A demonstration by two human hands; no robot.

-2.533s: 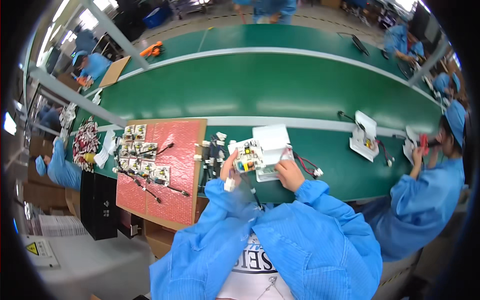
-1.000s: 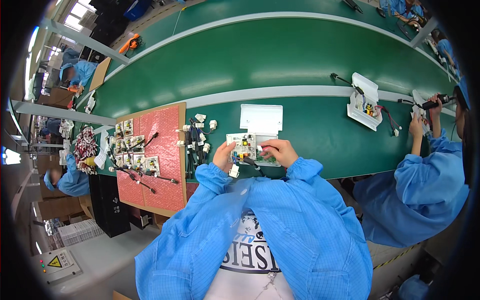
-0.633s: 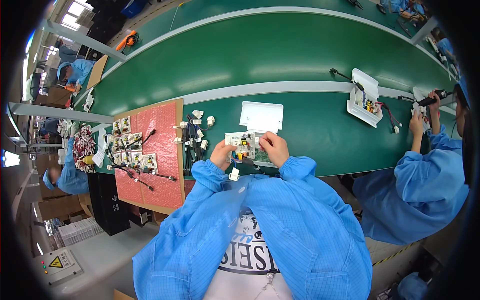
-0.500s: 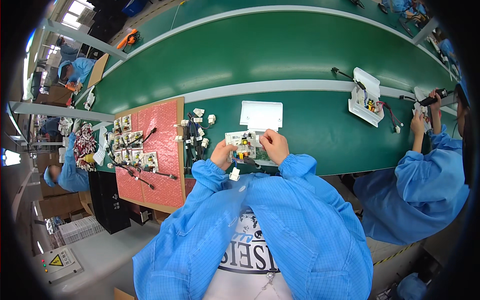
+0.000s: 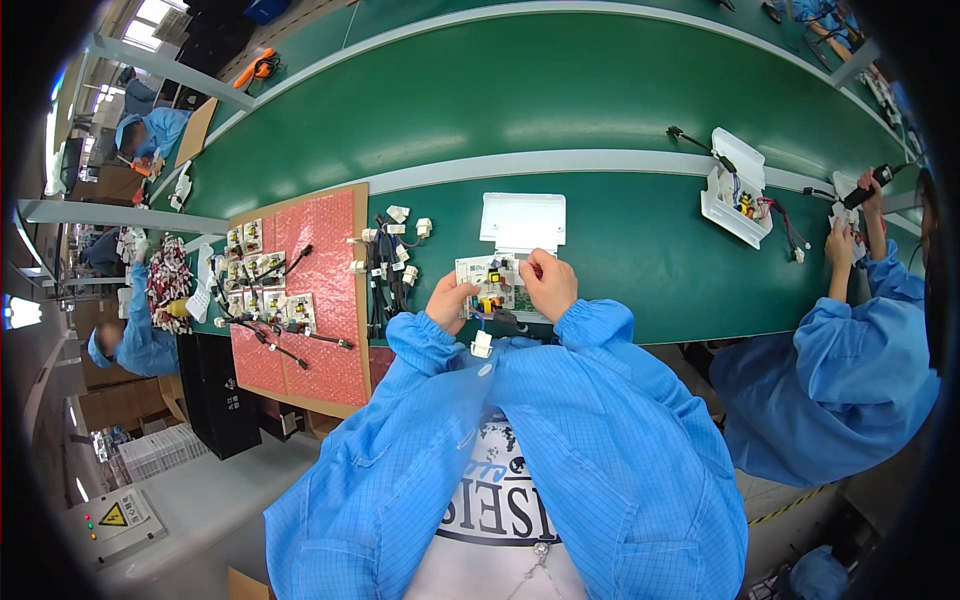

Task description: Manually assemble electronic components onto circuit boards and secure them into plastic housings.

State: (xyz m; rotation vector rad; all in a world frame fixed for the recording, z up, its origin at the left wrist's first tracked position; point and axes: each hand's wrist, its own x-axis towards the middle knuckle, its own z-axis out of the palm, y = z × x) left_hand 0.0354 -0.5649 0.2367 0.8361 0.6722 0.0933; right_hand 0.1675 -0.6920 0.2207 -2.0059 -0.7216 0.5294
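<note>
My left hand (image 5: 452, 302) grips the left edge of a white circuit board (image 5: 472, 274), which carries yellow, black and orange components. At the board's right edge, the closed fingers of my right hand (image 5: 550, 286) pinch its upper corner. A white plug connector (image 5: 481, 345) dangles on wires below the board, near my jacket. Just beyond the hands lies an open white plastic housing (image 5: 523, 218), its near part mostly hidden under the board and my right hand.
Left of my hands lie several black cables with white connectors (image 5: 390, 262). Farther left, circuit boards with leads (image 5: 262, 270) rest on pink bubble wrap (image 5: 335, 260) over cardboard. At right are another open white housing (image 5: 736, 212) and a co-worker (image 5: 830, 370) holding a black tool.
The circuit board has tilted and shifted slightly to the right in my hands. The dangling white connector has swung a little to the right. My right fingers have moved slightly away from me.
</note>
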